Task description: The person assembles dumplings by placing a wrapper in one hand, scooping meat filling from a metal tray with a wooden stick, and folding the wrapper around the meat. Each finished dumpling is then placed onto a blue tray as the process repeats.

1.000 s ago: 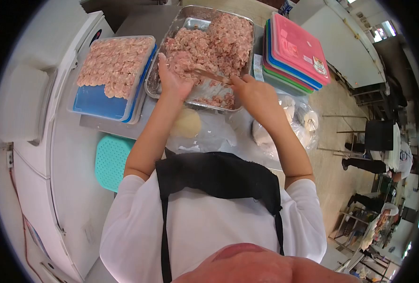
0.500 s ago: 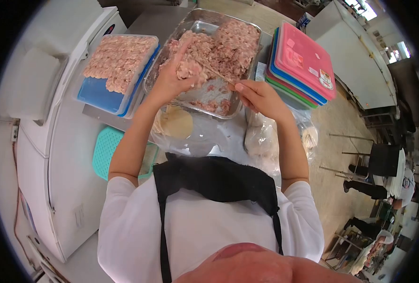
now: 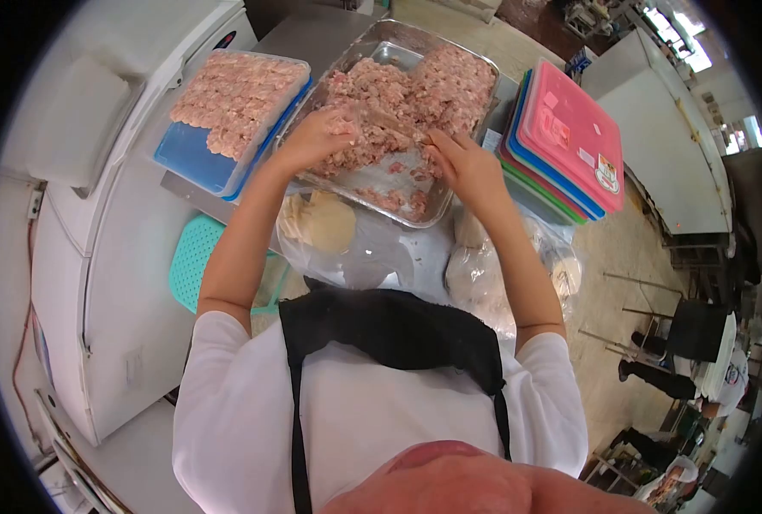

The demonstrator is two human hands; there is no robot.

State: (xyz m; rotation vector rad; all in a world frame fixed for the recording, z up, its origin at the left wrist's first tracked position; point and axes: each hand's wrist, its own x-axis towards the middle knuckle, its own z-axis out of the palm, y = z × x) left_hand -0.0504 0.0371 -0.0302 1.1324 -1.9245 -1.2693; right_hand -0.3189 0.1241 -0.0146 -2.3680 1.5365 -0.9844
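Note:
A metal pan (image 3: 437, 214) holds a large heap of ground meat (image 3: 450, 86). My left hand (image 3: 319, 139) is over the pan's left side, its fingers curled in; what lies inside them is hidden. My right hand (image 3: 467, 167) is over the near right part of the pan, pinching a thin flat stick (image 3: 390, 122) that points left across the meat. Pale round dough wrappers (image 3: 321, 221) lie on clear plastic below my left hand. To the left, rows of meat-filled dumplings (image 3: 235, 90) cover most of a blue tray (image 3: 194, 158).
Stacked colored plastic lids (image 3: 570, 128) stand right of the pan. Plastic bags with pale contents (image 3: 475, 270) lie near my right forearm. A turquoise stool (image 3: 194, 261) and a white freezer (image 3: 132, 300) are on the left. Other people (image 3: 728, 381) are at the far right.
My left hand has gone from outstretched fingers beside a lump of meat to curled fingers. My right hand still has the stick. The view has shifted slightly.

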